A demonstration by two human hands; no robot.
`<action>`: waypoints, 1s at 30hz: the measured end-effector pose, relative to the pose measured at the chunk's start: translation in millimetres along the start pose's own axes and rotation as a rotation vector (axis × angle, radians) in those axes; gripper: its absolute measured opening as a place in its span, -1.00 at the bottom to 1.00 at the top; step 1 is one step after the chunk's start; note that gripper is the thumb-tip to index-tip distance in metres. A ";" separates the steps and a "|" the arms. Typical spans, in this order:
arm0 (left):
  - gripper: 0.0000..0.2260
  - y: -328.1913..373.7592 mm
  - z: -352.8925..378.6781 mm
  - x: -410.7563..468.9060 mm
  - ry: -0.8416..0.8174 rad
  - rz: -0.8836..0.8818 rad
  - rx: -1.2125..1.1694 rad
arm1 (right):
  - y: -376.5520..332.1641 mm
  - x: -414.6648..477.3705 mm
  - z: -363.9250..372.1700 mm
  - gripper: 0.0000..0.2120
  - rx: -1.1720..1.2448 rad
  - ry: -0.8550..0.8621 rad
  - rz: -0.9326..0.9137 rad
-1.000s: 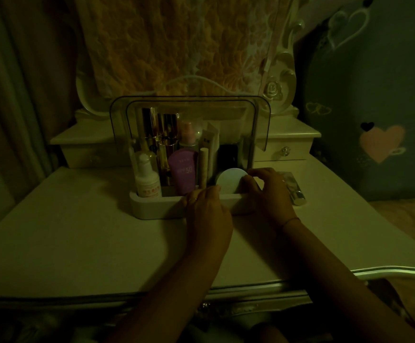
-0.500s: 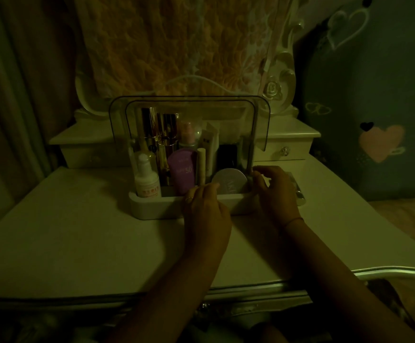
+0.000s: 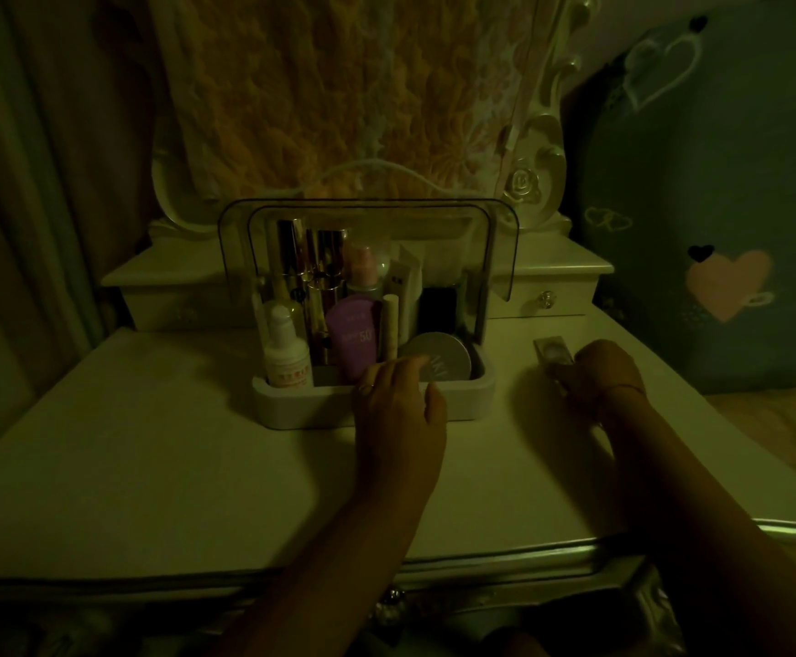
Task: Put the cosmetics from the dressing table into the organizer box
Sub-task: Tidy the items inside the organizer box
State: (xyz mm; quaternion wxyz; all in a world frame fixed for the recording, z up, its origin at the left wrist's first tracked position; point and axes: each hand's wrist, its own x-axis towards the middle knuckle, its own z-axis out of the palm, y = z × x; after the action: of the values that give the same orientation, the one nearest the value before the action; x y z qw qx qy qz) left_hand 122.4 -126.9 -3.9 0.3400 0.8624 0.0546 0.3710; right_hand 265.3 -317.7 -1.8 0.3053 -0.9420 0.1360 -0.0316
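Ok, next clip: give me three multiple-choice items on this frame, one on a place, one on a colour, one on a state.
1. The compact sits at the box's: A) left end B) middle C) right end
2. The tube marked 50 is: A) red B) purple C) black
3. The lid is: A) raised B) shut C) taken off

Answers: 1 C, it leans in the front right compartment; 2 B, its body shows purple; 3 A, the clear lid stands up behind the contents.
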 end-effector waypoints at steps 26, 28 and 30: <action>-0.73 -36.7 -35.7 6.0 -0.012 -0.027 -0.021 | -93.1 -113.8 16.7 -0.79 0.682 -0.083 -0.659; -0.70 -39.7 -35.4 8.4 -0.043 -0.023 -0.019 | -98.9 -109.6 21.5 -0.86 0.668 -0.092 -0.681; -0.67 -40.1 -33.6 11.0 -0.075 -0.016 -0.036 | -101.8 -106.7 24.9 -0.93 0.648 -0.108 -0.701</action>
State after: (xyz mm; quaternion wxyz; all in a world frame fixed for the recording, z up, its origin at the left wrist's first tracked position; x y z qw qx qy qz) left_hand 113.9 -74.2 -5.8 0.3601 0.8690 0.0422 0.3368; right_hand 190.4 -195.1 40.0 0.5609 -0.7876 -0.2228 -0.1242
